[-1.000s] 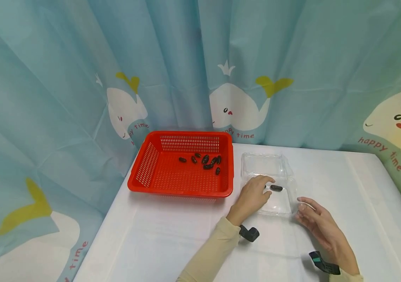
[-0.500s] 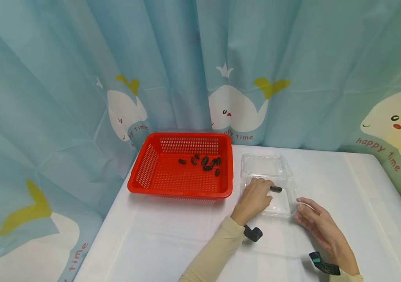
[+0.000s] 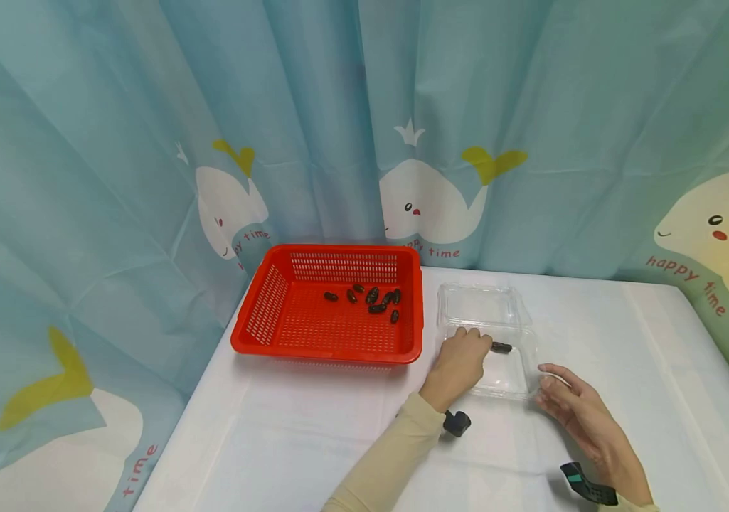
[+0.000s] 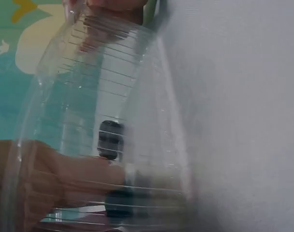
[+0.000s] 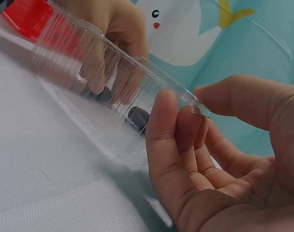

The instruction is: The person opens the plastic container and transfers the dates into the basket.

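A clear plastic clamshell box [image 3: 501, 375] stands on the white table with its lid [image 3: 481, 304] folded back. My left hand [image 3: 459, 364] reaches down inside it with bent fingers. In the right wrist view those fingers, seen through the ribbed wall, pinch a dark oblong date [image 5: 104, 95]. Another date [image 3: 501, 348] lies on the box floor just right of the fingertips. My right hand [image 3: 584, 412] holds the box's right rim between thumb and fingers. The left wrist view also looks through the clear wall at a date [image 4: 111, 140].
A red perforated basket [image 3: 319, 352] sits left of the box, with several more dates [image 3: 377, 308] toward its right side. A blue curtain with whale prints [image 3: 338, 142] hangs behind the table. Both wrists wear black bands.
My left hand has lowered and its fingers have drawn in over the left date, hiding it in the head view. The right hand keeps its place at the rim.
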### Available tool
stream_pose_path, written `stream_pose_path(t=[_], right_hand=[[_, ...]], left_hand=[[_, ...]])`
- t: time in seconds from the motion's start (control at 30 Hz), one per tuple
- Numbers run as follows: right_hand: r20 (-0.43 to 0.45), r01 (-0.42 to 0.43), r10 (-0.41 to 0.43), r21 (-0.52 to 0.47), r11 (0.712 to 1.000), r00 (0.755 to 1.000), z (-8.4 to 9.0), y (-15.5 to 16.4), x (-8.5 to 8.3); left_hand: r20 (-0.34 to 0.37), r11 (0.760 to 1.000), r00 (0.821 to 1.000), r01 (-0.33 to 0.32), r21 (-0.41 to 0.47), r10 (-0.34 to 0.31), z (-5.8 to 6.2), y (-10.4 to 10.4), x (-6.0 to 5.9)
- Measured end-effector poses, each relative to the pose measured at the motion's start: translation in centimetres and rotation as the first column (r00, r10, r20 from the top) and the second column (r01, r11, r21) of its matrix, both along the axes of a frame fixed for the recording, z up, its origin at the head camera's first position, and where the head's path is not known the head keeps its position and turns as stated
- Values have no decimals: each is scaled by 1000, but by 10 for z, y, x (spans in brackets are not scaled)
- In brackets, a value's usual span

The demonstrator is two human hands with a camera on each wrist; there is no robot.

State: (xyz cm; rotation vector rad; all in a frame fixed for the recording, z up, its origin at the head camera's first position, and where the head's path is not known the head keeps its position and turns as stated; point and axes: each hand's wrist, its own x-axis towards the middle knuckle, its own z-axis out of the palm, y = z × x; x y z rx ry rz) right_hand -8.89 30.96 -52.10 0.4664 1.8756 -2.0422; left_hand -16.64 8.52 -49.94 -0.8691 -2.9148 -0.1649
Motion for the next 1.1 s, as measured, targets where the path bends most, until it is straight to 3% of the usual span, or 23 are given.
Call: stream_pose_path(t=[0.23,0.63,0.77,0.93,1.1], right_hand=[[-27,-1,0,-24,1000,1000,0,0,0],[-1,5,-5,-28,1000,1000,-1,1,-1],[-19,7,-7,-39,999,1000,-1,1,0],[-30,15,-16,-54,998,999,-2,1,0],[-49,8,-12,-64,998,999,-2,0,0]], left_hand=[[43,1000,999,7,17,-8,2,-2,-2],[94,997,994,51,61,-57,0,-4,-12],[150,988,984,71,139,-92,2,-5,-13],[202,959,968,89,271,-147,5,-8,-9],[264,924,951,53,378,-162,9,-12,-1]])
